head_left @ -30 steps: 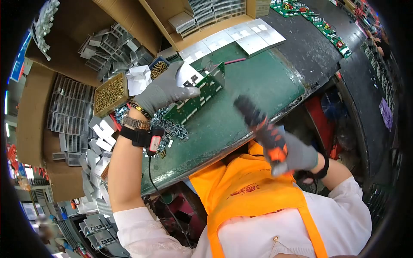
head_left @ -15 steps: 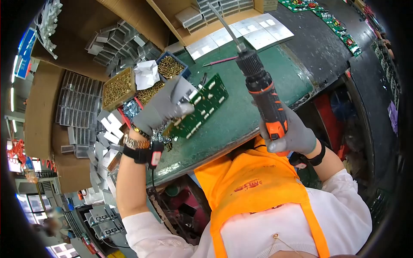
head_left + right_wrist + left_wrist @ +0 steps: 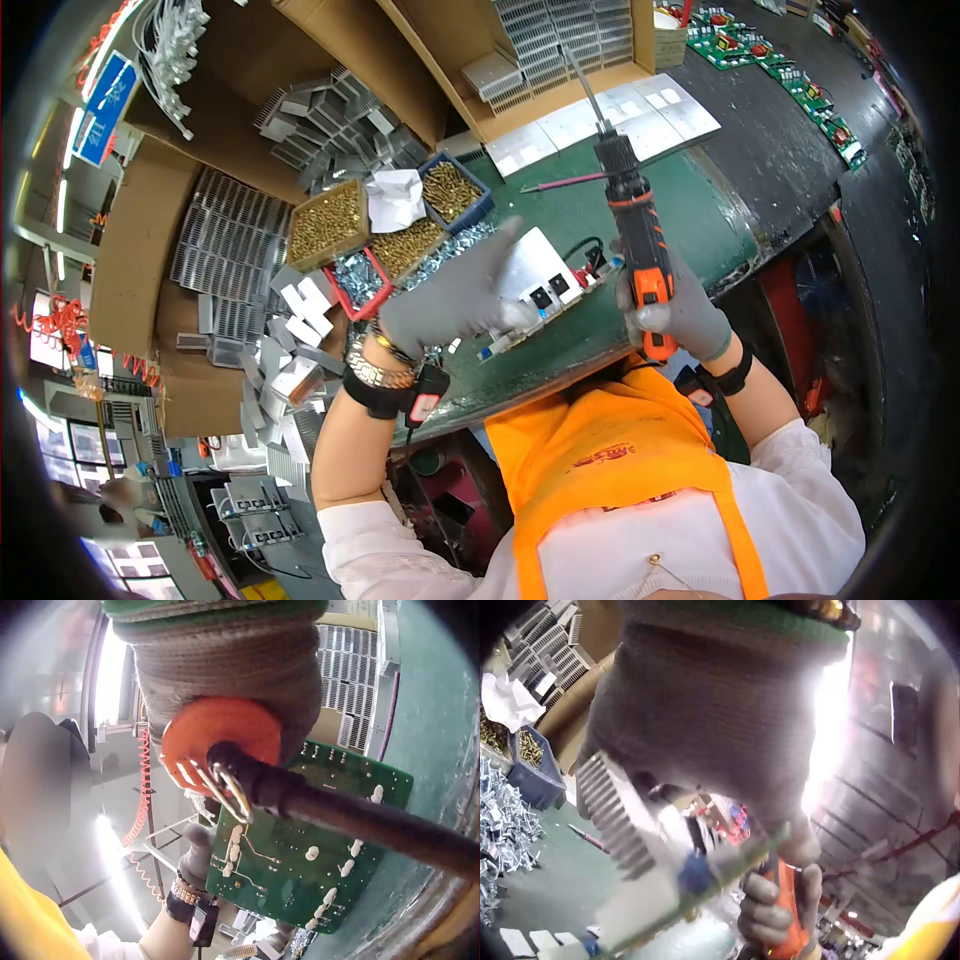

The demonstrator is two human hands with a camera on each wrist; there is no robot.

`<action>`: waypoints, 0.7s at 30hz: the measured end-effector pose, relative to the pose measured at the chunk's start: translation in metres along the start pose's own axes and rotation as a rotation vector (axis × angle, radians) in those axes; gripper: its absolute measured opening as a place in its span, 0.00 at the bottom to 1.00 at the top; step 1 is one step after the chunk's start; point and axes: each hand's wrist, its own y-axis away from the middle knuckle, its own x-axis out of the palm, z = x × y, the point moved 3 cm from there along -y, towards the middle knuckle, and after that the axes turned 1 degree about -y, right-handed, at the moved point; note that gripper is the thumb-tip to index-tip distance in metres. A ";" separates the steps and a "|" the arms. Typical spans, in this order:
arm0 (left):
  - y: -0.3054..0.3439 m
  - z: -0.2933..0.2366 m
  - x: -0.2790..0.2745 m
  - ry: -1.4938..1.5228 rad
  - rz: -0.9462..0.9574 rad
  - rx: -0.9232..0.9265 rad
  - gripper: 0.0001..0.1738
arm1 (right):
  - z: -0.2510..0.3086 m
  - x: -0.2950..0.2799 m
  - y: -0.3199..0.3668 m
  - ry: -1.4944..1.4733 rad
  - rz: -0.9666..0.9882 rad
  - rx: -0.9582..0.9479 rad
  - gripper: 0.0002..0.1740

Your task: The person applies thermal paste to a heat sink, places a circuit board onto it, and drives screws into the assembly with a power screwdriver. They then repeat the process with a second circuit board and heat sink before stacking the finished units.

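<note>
My gloved left hand (image 3: 455, 295) grips a circuit board (image 3: 545, 320) standing on its edge over the green mat, its metal heatsink (image 3: 537, 262) with black parts facing up. Fins of that heatsink (image 3: 619, 817) show close up in the left wrist view. Solder blobs dot the green underside of the board (image 3: 292, 862) in the right wrist view, where the left thumb lies at its edge. My gloved right hand (image 3: 688, 312) grips an orange and black electric screwdriver (image 3: 640, 225) at the board's right, its long bit pointing up and away.
Bins of brass screws (image 3: 330, 222) and a red bin of silver parts (image 3: 358, 283) stand left of the mat. Behind lie a pink pen-like tool (image 3: 565, 183), flat metal plates (image 3: 640, 112) and cartons of heatsinks. Loose metal pieces (image 3: 305, 305) lie at left.
The board has turned from showing its green underside to showing the heatsink side in the head view. The screwdriver, lower and blurred earlier, has been raised upright near the board.
</note>
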 end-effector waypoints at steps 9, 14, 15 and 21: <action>0.009 0.191 -0.045 -0.558 -0.416 -0.435 0.22 | -0.001 0.001 0.000 0.034 0.012 0.010 0.47; 0.009 0.159 -0.038 -0.523 -0.506 -0.457 0.16 | -0.006 0.002 0.002 0.066 0.055 -0.091 0.47; 0.001 0.165 -0.040 -0.522 -0.521 -0.426 0.14 | -0.003 0.002 0.002 0.045 0.091 -0.065 0.49; 0.015 0.210 -0.052 -0.697 -0.232 -0.431 0.27 | -0.017 -0.002 -0.005 0.008 0.128 -0.124 0.48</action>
